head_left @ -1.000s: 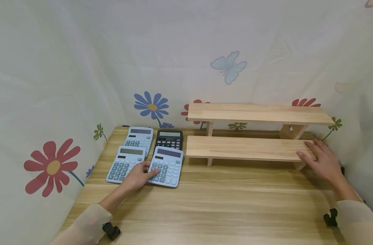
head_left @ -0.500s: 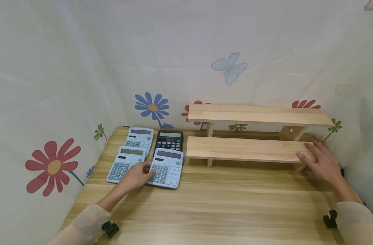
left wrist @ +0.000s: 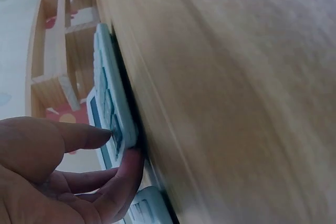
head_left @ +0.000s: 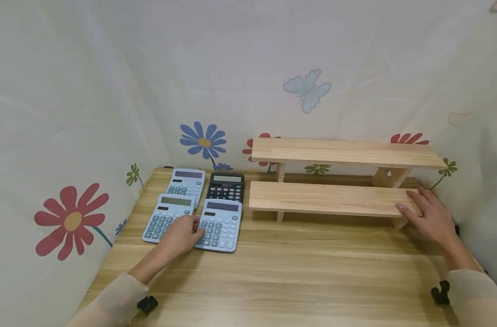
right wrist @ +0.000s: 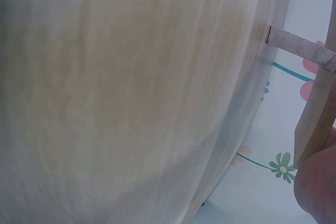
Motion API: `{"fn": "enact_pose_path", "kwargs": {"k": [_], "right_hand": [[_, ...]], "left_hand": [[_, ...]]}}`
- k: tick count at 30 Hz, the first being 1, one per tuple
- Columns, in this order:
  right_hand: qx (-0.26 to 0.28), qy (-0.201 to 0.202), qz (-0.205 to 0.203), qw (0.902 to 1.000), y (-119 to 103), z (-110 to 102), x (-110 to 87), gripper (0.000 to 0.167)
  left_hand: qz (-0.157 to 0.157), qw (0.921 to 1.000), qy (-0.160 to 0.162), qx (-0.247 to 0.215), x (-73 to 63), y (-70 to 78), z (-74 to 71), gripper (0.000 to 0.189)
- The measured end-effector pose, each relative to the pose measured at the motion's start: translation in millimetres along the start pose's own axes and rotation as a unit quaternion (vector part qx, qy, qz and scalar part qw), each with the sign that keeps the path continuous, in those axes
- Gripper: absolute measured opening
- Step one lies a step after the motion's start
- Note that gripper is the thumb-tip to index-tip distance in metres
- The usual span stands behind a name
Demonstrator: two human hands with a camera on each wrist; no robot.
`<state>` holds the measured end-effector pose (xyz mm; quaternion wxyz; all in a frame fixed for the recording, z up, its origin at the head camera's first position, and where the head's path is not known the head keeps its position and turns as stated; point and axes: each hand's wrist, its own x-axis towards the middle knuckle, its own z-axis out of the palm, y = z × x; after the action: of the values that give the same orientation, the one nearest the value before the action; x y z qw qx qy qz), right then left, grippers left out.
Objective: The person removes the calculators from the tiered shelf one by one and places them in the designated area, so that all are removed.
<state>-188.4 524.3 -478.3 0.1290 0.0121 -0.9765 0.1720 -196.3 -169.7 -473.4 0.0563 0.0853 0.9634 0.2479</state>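
In the head view my left hand pinches the left edge of a light blue calculator. Thumb on top and fingers below also show in the left wrist view, where that calculator lies low over the table. Under and beside the left hand is a second light blue calculator. Behind these are a third light blue one and a black calculator, both partly covered. My right hand rests on the right end of the lower board of a two-tier wooden shelf, fingers fairly straight.
The shelf's upper board stands behind the lower one. The wooden table runs toward me. A flower-printed curtain closes off the back and both sides.
The pinched calculator has shifted slightly toward me and left, uncovering a little more of the black one. My right hand stays on the shelf end.
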Motion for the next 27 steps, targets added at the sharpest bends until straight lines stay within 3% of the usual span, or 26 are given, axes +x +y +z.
{"fn": "enact_pose_path", "kwargs": {"k": [12,17,20,22,27], "right_hand": [[0.000,-0.004,0.002,1.0000,-1.5,6.6,4.8,0.076],[-0.002,-0.008,-0.006,0.9999,-1.0,4.8,6.9,0.075],[-0.004,-0.008,-0.013,0.9999,0.5,1.8,7.4,0.075],[-0.007,-0.008,-0.017,0.9998,1.1,0.3,7.5,0.075],[0.005,0.000,-0.015,0.9999,3.6,-4.2,1.5,0.074]], "left_hand": [[-0.009,0.9995,0.017,0.025,-5.7,3.4,-1.2,0.025],[0.004,0.9996,0.020,0.021,-4.9,5.1,-10.4,0.031],[0.019,0.9991,0.033,0.018,-3.5,9.1,-23.7,0.031],[0.036,0.9983,0.042,0.014,-2.8,11.9,-34.8,0.044],[0.105,0.9927,0.058,-0.013,0.2,17.2,-59.5,0.067]]}}
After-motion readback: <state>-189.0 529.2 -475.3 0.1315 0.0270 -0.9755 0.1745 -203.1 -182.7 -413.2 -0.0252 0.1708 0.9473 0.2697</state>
